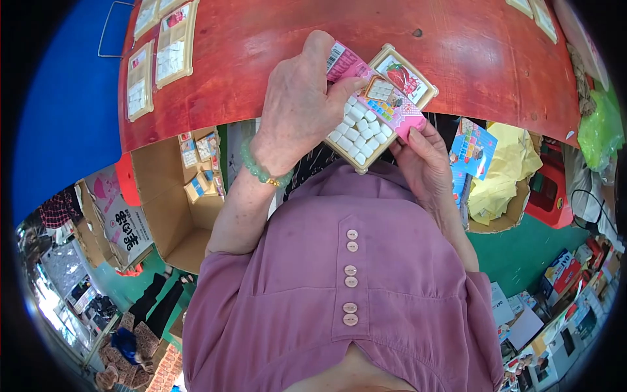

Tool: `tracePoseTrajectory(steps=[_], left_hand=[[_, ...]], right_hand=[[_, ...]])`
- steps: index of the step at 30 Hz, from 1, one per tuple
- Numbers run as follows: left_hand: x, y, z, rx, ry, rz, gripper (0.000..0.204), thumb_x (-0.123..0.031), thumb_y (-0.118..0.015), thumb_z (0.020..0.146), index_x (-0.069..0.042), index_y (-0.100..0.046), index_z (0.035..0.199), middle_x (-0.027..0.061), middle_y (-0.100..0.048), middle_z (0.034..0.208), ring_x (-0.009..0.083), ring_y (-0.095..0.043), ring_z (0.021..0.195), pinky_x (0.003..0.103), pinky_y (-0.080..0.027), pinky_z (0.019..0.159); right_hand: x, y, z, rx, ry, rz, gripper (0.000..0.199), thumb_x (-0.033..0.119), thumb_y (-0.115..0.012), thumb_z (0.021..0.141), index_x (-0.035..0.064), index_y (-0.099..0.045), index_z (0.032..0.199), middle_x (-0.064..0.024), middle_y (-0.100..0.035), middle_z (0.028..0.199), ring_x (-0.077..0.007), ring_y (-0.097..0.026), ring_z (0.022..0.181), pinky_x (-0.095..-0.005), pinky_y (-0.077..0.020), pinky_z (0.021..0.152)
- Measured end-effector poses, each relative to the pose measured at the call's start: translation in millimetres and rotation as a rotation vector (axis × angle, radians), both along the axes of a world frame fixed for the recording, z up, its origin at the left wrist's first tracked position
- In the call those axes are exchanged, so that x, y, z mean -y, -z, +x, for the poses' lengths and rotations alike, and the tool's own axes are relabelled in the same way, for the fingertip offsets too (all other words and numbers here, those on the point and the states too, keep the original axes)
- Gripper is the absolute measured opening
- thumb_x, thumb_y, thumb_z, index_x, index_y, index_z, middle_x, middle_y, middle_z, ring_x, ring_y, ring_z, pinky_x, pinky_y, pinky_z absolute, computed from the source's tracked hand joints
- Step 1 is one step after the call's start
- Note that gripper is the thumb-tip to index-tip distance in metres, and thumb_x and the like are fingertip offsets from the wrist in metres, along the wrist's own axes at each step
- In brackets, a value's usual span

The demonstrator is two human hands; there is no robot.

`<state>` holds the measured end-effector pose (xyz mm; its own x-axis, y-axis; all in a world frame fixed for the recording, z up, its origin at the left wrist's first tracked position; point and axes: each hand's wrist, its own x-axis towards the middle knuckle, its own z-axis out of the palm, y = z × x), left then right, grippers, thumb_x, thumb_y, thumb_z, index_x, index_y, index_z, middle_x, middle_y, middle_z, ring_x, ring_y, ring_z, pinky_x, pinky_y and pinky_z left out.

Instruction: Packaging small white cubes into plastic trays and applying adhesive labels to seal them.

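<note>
A cream plastic tray [423, 87] filled with small white blocks [358, 127] is held over the near edge of a red wooden table [274, 46]. A pink printed card [386, 103] lies across the tray. My left hand [302, 104], with a green bead bracelet [260, 168] at the wrist, presses on the card's upper left end with thumb and fingers. My right hand [424, 162] supports the tray and card from below at the lower right corner.
More filled cream trays [175, 44] lie at the table's far left and two [534, 12] at the far right. An open cardboard box [177, 209] with small packets stands below left. Another box with yellow sheets [506, 173] and a blue card [471, 147] stands at right.
</note>
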<state>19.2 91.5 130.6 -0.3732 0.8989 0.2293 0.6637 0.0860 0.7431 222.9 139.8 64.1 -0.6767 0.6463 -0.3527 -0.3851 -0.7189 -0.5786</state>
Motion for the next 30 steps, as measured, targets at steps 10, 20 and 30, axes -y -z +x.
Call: tracePoseTrajectory(steps=[10,20,30], left_hand=[[-0.4,5.7,11.3,0.023,-0.049,-0.172,0.043,-0.025,-0.071,0.074,0.001,-0.047,0.097,0.0191,-0.062,0.071,0.0381,-0.064,0.071,0.047,-0.049,0.06],[15.6,4.1,20.4,0.004,-0.176,-0.088,0.047,-0.023,-0.074,0.072,0.006,-0.044,0.094,0.0205,-0.058,0.064,0.0415,-0.061,0.066,0.048,-0.044,0.057],[40.5,0.1,34.2,0.154,-0.218,-0.034,0.042,-0.019,-0.073,0.07,0.004,-0.043,0.087,0.02,-0.057,0.066,0.043,-0.059,0.072,0.05,-0.043,0.072]], right_hand=[[-3.3,33.1,22.3,-0.033,-0.019,0.004,0.06,0.016,-0.058,0.086,-0.0005,-0.034,0.138,-0.0134,-0.039,0.143,-0.0276,-0.034,0.134,-0.0452,-0.0207,0.113],[-5.8,34.1,13.3,0.006,0.054,-0.015,0.06,0.013,-0.058,0.083,0.0004,-0.035,0.138,-0.0173,-0.037,0.142,-0.0309,-0.035,0.131,-0.0492,-0.0248,0.11],[-5.7,29.2,29.0,-0.085,-0.043,0.131,0.062,0.012,-0.055,0.086,0.0007,-0.03,0.141,-0.0182,-0.037,0.142,-0.031,-0.036,0.13,-0.0488,-0.0261,0.11]])
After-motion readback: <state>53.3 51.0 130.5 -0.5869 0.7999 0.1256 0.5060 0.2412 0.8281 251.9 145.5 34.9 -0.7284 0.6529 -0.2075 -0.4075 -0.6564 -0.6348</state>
